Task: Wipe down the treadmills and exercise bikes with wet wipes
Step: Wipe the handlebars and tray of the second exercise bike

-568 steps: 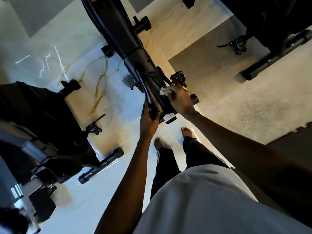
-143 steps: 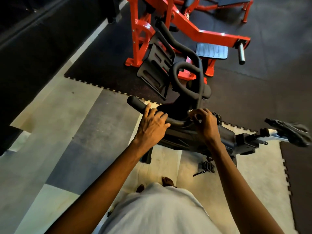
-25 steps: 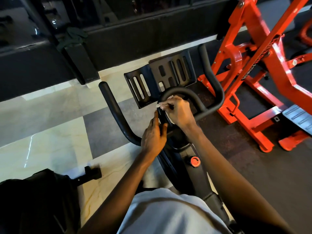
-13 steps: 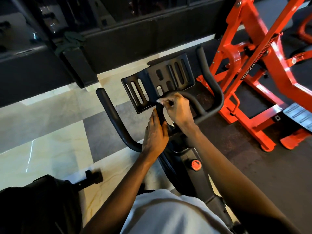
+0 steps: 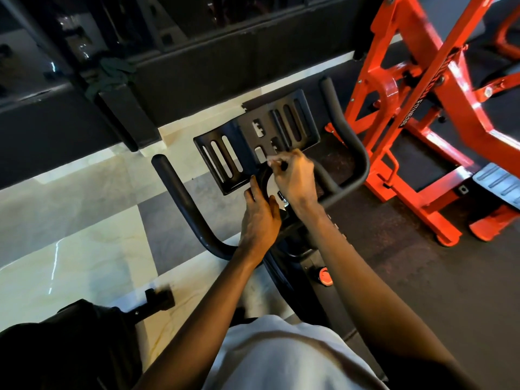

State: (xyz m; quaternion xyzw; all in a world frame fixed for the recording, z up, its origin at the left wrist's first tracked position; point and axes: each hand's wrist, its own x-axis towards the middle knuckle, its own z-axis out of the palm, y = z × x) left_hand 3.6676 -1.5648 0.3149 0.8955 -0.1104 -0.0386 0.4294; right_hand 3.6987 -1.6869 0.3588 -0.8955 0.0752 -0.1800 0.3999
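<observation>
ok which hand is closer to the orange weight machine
Right. The right hand, pinching a wipe on the handlebar's centre loop, is on the side toward the orange machine; the left hand rests on the loop's far side from it.

Exercise bike handlebars (image 5: 180,204) black; slotted tray (image 5: 253,142) black; knob (image 5: 325,276) orange-red. Adjacent machine frame (image 5: 416,108) orange-red. Floor tiles (image 5: 70,249) cream, veined; mat (image 5: 436,277) dark grey.
</observation>
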